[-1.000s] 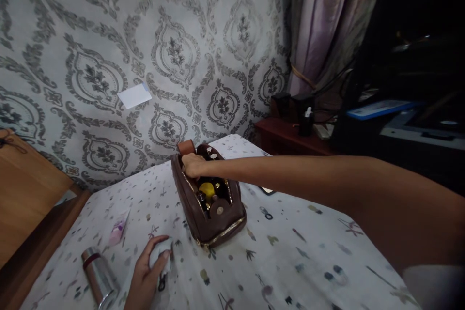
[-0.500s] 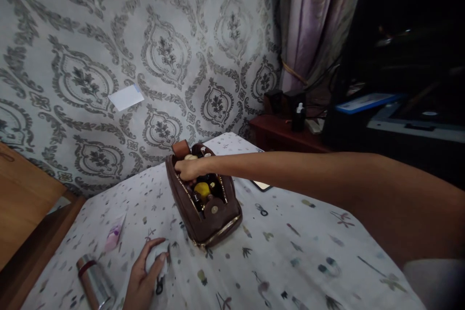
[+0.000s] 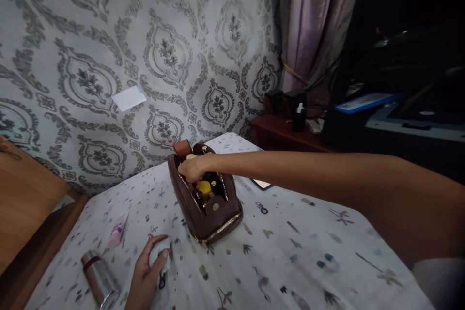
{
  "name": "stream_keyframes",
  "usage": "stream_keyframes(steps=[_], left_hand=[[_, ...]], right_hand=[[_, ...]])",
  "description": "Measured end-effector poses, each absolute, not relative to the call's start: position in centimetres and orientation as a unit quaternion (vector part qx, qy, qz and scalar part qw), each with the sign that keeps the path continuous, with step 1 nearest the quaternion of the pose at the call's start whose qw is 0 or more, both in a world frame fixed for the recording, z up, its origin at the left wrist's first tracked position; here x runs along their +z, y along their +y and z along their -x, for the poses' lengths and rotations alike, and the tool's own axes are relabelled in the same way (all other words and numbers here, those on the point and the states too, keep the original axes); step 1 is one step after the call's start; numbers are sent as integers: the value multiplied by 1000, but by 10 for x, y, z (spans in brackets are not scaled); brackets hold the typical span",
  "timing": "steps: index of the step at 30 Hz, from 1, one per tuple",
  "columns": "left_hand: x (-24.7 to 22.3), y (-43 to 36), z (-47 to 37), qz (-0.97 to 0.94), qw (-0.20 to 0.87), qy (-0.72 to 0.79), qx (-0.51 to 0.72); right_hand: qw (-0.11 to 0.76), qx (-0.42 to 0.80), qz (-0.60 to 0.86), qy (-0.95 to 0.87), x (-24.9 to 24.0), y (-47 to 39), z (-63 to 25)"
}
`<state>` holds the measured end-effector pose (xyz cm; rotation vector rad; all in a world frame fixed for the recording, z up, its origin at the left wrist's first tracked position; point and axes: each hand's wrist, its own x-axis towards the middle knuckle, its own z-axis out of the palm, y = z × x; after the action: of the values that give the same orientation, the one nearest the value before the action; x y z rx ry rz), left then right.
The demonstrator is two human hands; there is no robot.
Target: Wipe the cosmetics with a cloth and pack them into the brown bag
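A brown leather toiletry bag (image 3: 189, 213) lies unzipped on the patterned sheet, packed with several small bottles and a yellow round item (image 3: 203, 188). My right hand (image 3: 192, 168) reaches down into the bag's far left part. Its fingers are curled and their tips are hidden, so what they grip cannot be made out. At the lower left, my left hand (image 3: 147, 269) rests on the sheet, thumb and fingers closed around a crumpled white tissue-like wad (image 3: 158, 250). Left of this hand lie a silver cylinder with a dark red band (image 3: 100, 278) and a pink-and-white tube (image 3: 117, 230).
A phone-like flat object (image 3: 262, 184) lies partly behind my right forearm. Beyond the bed's edge stands a red-brown table (image 3: 276, 131) with a dark bottle (image 3: 299, 118) on it. The papered wall (image 3: 203, 48) rises behind the bag; a wooden panel (image 3: 29, 198) borders the left.
The view has shifted slightly. My right hand is still in the bag and has dipped a little between the bottles. My left hand keeps its hold on the white wad.
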<state>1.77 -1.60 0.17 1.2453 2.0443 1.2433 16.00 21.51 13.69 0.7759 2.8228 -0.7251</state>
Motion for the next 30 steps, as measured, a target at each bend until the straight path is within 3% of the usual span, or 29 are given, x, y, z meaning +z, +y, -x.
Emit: stream_keyframes(steps=[3,7,11,13,15,19,26,30], left_hand=[[5,-15,-12,-453,252,739,431],[4,-15,-10,-472,236,727,439],[-2,-17,-10,-476,236,713,457],[-6,-18,-10,-452,254,706,482],[-9,-19,-11,-416,279,696,515],[-8,-22,-14,-351,304,675,574],[-3,-22,-13,-354,248,649,626],[-13,-19,-3,-312,248,651,646]], right_hand=[[86,-199,-276,936,152,212,-175],[10,-161,-282,946,174,206,-195],[-181,-166,-303,921,180,188,-210],[-288,-227,-285,885,174,167,-216],[-333,-296,-231,865,162,140,-218],[-300,-386,-118,864,119,81,-208],[-239,-403,-112,876,35,42,-165],[-260,-405,-131,867,-4,42,-138]])
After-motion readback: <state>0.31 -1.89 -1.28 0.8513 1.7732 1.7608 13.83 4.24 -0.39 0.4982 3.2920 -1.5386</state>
